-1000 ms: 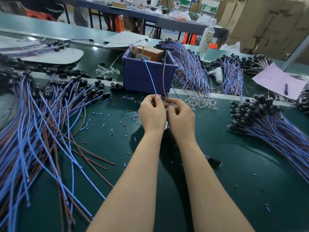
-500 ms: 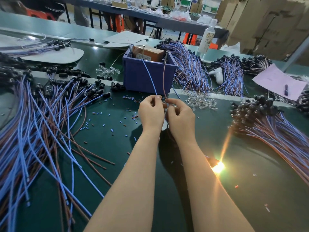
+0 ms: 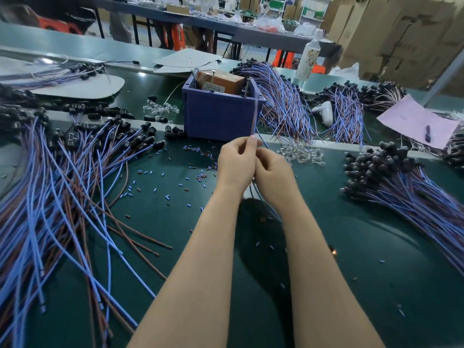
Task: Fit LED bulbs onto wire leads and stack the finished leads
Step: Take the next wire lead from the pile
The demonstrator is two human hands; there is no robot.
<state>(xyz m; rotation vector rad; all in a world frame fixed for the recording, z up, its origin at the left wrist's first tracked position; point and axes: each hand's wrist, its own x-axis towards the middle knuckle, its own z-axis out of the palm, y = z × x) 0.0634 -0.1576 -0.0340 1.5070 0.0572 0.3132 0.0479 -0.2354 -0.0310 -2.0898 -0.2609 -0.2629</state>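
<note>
My left hand (image 3: 234,164) and my right hand (image 3: 272,172) meet above the middle of the green table (image 3: 351,247). The left fingers pinch a brown wire lead (image 3: 253,119) that runs up in front of the blue bin (image 3: 218,116). The right hand's fingers curl around the same lead lower down; its wires trail down between my wrists. What the fingertips hold besides wire is hidden. Clear LED bulbs (image 3: 301,153) lie in a small heap just right of my hands. A stack of finished leads (image 3: 406,187) with black holders lies at the right.
A big spread of blue and brown leads (image 3: 62,197) covers the left side. Small cut sleeve bits (image 3: 198,174) litter the mat. More bundles (image 3: 283,101), a white bottle (image 3: 310,56), a pink paper (image 3: 416,120) and a second bulb heap (image 3: 160,109) lie behind.
The blue wire that rose beside the brown one is gone from above my hands. A bright flash on the mat at lower right half a second ago has faded. Hands stay together.
</note>
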